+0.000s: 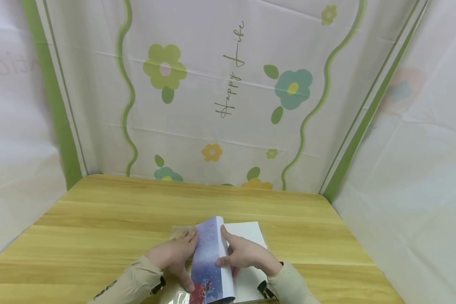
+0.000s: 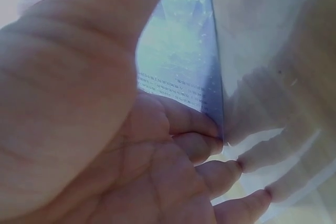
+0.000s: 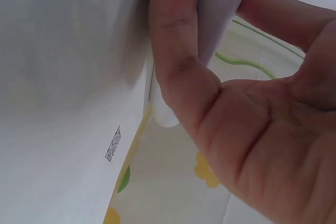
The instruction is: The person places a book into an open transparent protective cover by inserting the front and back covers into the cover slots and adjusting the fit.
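Observation:
A blue-purple printed page (image 1: pixel 207 261) with snow, a pale tree and some red at its lower end bends upward near the middle of the table. Its right edge curls over, showing a white underside. My left hand (image 1: pixel 175 255) rests along its left edge, fingers spread and fairly straight; in the left wrist view the fingertips touch clear plastic (image 2: pixel 252 35) beside the page (image 2: pixel 173 45). The right hand (image 1: pixel 247 253) pinches the curled edge, thumb in front and fingers behind. Beneath it lies a white sheet (image 1: pixel 247 230). The right wrist view shows a bent finger against the white side (image 3: pixel 63 103).
The wood-grain table (image 1: pixel 99 236) extends around the work on both sides and behind. A white flowered cloth (image 1: pixel 197 105) hangs at the back, with further cloth walls at left and right. A small dark patterned patch (image 3: pixel 112 144) marks the white surface.

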A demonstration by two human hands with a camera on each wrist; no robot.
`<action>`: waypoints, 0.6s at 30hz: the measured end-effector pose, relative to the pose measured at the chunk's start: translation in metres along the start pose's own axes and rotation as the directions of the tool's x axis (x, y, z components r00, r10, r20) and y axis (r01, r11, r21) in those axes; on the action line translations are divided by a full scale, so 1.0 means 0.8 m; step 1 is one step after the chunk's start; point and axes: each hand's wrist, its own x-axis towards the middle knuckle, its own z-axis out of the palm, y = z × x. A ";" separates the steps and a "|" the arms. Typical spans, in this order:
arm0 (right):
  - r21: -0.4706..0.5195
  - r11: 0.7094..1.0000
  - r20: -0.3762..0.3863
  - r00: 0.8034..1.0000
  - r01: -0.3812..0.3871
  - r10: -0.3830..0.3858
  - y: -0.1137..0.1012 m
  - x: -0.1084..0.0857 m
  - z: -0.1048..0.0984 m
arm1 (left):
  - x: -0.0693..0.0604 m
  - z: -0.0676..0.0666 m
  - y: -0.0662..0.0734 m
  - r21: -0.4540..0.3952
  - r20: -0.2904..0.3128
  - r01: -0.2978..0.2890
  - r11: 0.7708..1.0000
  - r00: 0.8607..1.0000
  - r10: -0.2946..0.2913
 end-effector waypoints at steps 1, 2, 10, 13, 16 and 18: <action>-0.008 1.000 -0.003 1.000 0.001 -0.001 -0.001 0.000 0.000 | 0.000 0.000 0.000 0.001 -0.001 -0.001 1.000 1.000 0.001; -0.014 1.000 -0.005 1.000 0.001 -0.001 -0.002 0.000 0.000 | 0.000 0.000 0.000 0.002 -0.002 -0.001 1.000 1.000 0.001; -0.075 0.997 -0.034 0.999 0.010 -0.013 -0.004 -0.001 0.002 | -0.002 -0.002 0.000 0.000 0.004 0.015 1.000 1.000 -0.015; -0.089 0.996 -0.038 0.999 0.013 -0.016 -0.004 -0.001 0.004 | -0.003 -0.001 0.000 0.004 0.010 0.021 1.000 1.000 -0.021; -0.100 0.995 -0.041 0.999 0.011 -0.015 -0.004 0.000 0.004 | -0.003 -0.001 0.000 0.010 0.015 0.021 1.000 1.000 -0.021; -0.111 0.994 -0.042 0.999 0.012 -0.016 -0.004 0.000 0.004 | -0.002 -0.001 0.000 0.017 0.019 0.016 1.000 1.000 -0.016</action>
